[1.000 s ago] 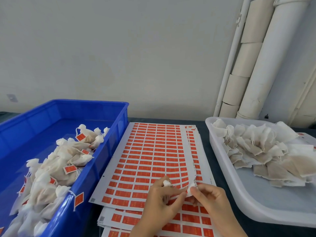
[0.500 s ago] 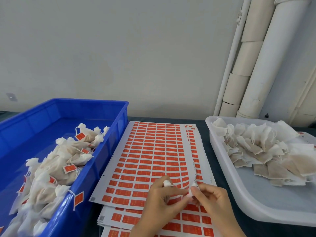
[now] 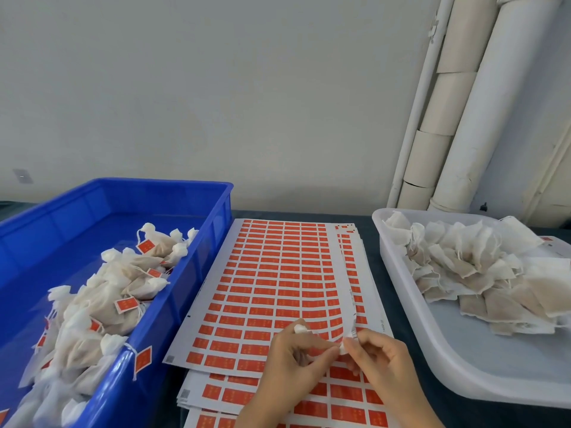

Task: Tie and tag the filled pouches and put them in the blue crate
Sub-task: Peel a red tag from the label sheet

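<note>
Barely any movement: left hand grips one pouch, right hand pinches one tag. One crate, one tray.

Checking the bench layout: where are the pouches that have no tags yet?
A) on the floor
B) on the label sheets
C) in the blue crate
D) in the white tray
D: the plain pouches lie heaped in the white tray, while those in the blue crate carry red tags.
</note>
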Action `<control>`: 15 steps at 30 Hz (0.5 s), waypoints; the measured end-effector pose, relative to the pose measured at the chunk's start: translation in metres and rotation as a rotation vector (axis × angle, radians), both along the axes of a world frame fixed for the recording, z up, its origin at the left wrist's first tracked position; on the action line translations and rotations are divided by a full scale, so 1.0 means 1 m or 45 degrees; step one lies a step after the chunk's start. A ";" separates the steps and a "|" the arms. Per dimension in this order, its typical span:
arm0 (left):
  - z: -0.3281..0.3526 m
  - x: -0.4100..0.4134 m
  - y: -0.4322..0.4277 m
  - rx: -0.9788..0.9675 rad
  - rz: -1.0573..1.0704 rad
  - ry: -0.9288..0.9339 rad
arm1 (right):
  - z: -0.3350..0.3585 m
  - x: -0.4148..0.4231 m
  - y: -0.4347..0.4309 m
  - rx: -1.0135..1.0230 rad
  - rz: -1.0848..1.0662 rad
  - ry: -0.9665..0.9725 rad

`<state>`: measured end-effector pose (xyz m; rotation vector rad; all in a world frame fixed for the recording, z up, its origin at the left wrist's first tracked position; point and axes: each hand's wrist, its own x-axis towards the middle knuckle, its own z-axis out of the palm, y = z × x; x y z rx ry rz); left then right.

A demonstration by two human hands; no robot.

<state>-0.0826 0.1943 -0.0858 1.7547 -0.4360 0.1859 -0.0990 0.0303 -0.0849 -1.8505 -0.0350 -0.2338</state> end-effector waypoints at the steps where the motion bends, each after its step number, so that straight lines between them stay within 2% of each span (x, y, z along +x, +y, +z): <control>1: 0.001 -0.001 0.000 -0.005 -0.006 0.014 | 0.000 0.000 0.000 -0.005 0.001 0.001; 7: 0.004 -0.002 0.000 -0.022 0.085 0.143 | 0.000 -0.001 0.000 0.004 0.011 0.032; 15: 0.000 0.007 0.005 -0.205 0.544 0.278 | -0.002 0.000 -0.006 0.117 -0.068 0.113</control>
